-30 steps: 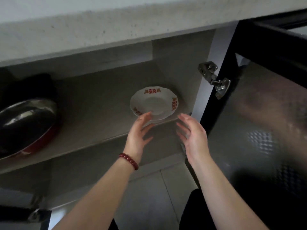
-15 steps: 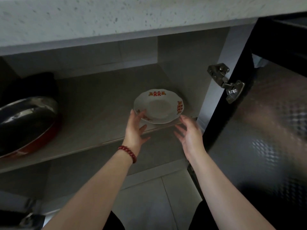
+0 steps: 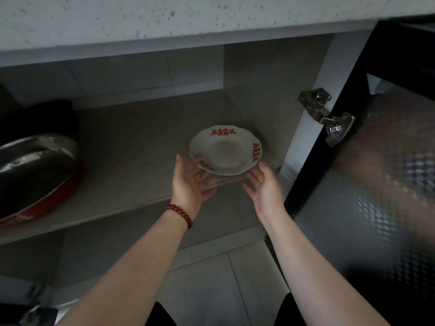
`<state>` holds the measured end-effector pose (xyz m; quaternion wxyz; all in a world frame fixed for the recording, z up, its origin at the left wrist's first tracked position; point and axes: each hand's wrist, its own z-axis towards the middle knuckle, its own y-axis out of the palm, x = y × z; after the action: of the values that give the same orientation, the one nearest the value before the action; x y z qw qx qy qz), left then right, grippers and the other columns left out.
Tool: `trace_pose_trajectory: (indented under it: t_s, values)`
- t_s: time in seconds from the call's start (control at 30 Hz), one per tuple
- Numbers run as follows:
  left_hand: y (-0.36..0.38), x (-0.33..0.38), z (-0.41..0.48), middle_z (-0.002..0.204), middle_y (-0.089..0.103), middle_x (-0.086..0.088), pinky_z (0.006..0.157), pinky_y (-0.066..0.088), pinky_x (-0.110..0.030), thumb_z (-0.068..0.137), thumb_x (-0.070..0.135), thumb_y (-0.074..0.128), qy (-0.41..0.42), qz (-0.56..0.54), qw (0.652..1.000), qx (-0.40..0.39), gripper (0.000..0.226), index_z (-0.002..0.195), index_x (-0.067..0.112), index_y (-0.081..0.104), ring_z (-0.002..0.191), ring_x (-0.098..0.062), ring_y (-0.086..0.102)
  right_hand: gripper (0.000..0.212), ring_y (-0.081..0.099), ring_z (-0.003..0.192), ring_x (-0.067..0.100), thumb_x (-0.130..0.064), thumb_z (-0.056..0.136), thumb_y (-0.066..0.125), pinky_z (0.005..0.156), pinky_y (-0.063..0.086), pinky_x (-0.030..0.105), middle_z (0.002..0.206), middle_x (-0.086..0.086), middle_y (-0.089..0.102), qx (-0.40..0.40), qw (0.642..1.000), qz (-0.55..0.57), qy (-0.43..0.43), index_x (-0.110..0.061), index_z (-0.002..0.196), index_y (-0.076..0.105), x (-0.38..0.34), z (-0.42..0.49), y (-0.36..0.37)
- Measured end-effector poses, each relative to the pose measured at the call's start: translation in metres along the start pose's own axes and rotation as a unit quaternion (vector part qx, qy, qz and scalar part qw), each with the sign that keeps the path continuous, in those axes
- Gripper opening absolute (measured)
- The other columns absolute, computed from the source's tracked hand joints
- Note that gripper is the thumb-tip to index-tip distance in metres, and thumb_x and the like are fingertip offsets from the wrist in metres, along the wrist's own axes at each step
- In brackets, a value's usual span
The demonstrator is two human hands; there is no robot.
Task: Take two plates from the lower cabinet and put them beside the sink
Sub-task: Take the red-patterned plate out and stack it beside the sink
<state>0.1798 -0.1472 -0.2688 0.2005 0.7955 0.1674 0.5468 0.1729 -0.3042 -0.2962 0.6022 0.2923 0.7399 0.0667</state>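
White plates with red markings on a scalloped rim (image 3: 226, 151) sit stacked on the cabinet shelf (image 3: 131, 161), near its right front corner; a second rim shows under the top one. My left hand (image 3: 188, 182), a red bead bracelet on its wrist, has its fingertips at the stack's left front edge, fingers spread. My right hand (image 3: 263, 187) is open, palm turned inward, just in front of the stack's right edge and not touching it.
A steel lid on a red pan (image 3: 35, 175) lies at the shelf's left. The open cabinet door (image 3: 376, 184) with a metal hinge (image 3: 329, 116) stands to the right. The speckled countertop edge (image 3: 188, 20) overhangs above. A tiled floor lies below.
Both hands have moved forward toward the plates; the left hand now reaches the stack's left edge, and the right hand has closed in on its right side.
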Motion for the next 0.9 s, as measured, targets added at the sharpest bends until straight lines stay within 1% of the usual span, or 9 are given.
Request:
trace_pose_trajectory:
  t_s: [0.17, 0.3, 0.37, 0.4, 0.47, 0.53, 0.63, 0.73, 0.9]
  values:
    - [-0.002, 0.0, -0.001, 0.15, 0.034, -0.006, 0.103, 0.025, -0.055, 0.083, 0.069, 0.021, 0.003, 0.005, 1.0, 0.018, 0.072, 0.138, 0.027, 0.041, 0.135, -0.03, 0.034, 0.026, 0.042, 0.128, 0.024, -0.03, 0.096, 0.04, 0.099, 0.04, 0.043, 0.141, 0.009, 0.046, -0.004, 0.999, 0.032, 0.003, -0.027, 0.122, 0.041, -0.001, -0.003, -0.003]
    - [0.003, 0.008, 0.008, 0.146, 0.039, -0.004, 0.096, 0.034, -0.048, 0.084, 0.067, 0.023, 0.011, -0.002, 0.999, 0.05, 0.061, 0.126, 0.03, 0.048, 0.13, -0.026, 0.04, 0.019, 0.043, 0.128, 0.025, -0.035, 0.096, 0.04, 0.103, 0.038, 0.049, 0.141, 0.009, 0.046, -0.003, 0.998, 0.059, 0.019, -0.031, 0.114, 0.046, -0.008, 0.001, 0.005]
    - [0.004, 0.011, 0.011, 0.141, 0.044, -0.006, 0.099, 0.035, -0.05, 0.084, 0.068, 0.023, 0.015, -0.019, 0.999, 0.048, 0.065, 0.129, 0.028, 0.048, 0.127, -0.025, 0.043, 0.022, 0.043, 0.128, 0.025, -0.038, 0.096, 0.038, 0.104, 0.036, 0.049, 0.141, 0.01, 0.047, 0.0, 0.997, 0.071, 0.023, -0.031, 0.116, 0.046, -0.009, 0.003, 0.008]
    - [0.005, 0.011, 0.011, 0.14, 0.046, -0.006, 0.101, 0.035, -0.051, 0.083, 0.068, 0.024, 0.016, -0.021, 0.998, 0.049, 0.066, 0.13, 0.028, 0.048, 0.126, -0.025, 0.044, 0.029, 0.043, 0.128, 0.025, -0.039, 0.096, 0.038, 0.104, 0.036, 0.05, 0.141, 0.01, 0.046, 0.004, 0.997, 0.08, 0.024, -0.03, 0.122, 0.045, -0.009, 0.004, 0.008]
    - [0.005, 0.009, 0.008, 0.139, 0.047, -0.006, 0.099, 0.036, -0.05, 0.083, 0.069, 0.024, 0.016, -0.022, 0.998, 0.049, 0.067, 0.129, 0.028, 0.049, 0.122, -0.025, 0.047, 0.043, 0.043, 0.129, 0.026, -0.041, 0.096, 0.036, 0.104, 0.035, 0.05, 0.142, 0.012, 0.045, 0.013, 0.995, 0.091, 0.03, -0.024, 0.135, 0.039, -0.009, 0.002, 0.007]
    - [0.002, 0.007, 0.003, 0.139, 0.047, -0.005, 0.097, 0.037, -0.049, 0.083, 0.069, 0.024, 0.014, -0.021, 0.999, 0.043, 0.066, 0.127, 0.028, 0.05, 0.121, -0.024, 0.047, 0.049, 0.041, 0.131, 0.028, -0.04, 0.096, 0.035, 0.103, 0.036, 0.05, 0.143, 0.014, 0.043, 0.021, 0.995, 0.094, 0.031, -0.021, 0.142, 0.032, -0.009, -0.001, 0.004]
    - [-0.003, 0.002, -0.007, 0.141, 0.045, -0.006, 0.105, 0.028, -0.054, 0.083, 0.068, 0.024, 0.009, -0.021, 0.999, 0.033, 0.069, 0.132, 0.025, 0.047, 0.125, -0.027, 0.045, 0.05, 0.038, 0.132, 0.03, -0.037, 0.097, 0.034, 0.103, 0.036, 0.052, 0.144, 0.017, 0.04, 0.028, 0.995, 0.093, 0.032, -0.019, 0.143, 0.028, -0.008, -0.009, -0.003]
    - [-0.009, -0.004, -0.017, 0.138, 0.047, -0.007, 0.101, 0.028, -0.056, 0.083, 0.068, 0.024, 0.005, -0.016, 0.999, 0.03, 0.071, 0.133, 0.023, 0.046, 0.12, -0.026, 0.048, 0.047, 0.039, 0.131, 0.032, -0.037, 0.098, 0.034, 0.1, 0.038, 0.05, 0.144, 0.016, 0.04, 0.038, 0.996, 0.072, 0.036, -0.018, 0.141, 0.033, -0.005, -0.015, -0.011]
    - [-0.005, 0.006, -0.011, 0.143, 0.043, -0.005, 0.104, 0.027, -0.056, 0.086, 0.064, 0.025, 0.016, 0.03, 0.997, 0.065, 0.065, 0.133, 0.024, 0.045, 0.13, -0.027, 0.04, 0.052, 0.033, 0.136, 0.03, -0.036, 0.098, 0.035, 0.099, 0.038, 0.048, 0.151, 0.014, 0.031, 0.052, 0.997, 0.055, 0.035, -0.018, 0.145, 0.025, -0.013, -0.006, -0.011]
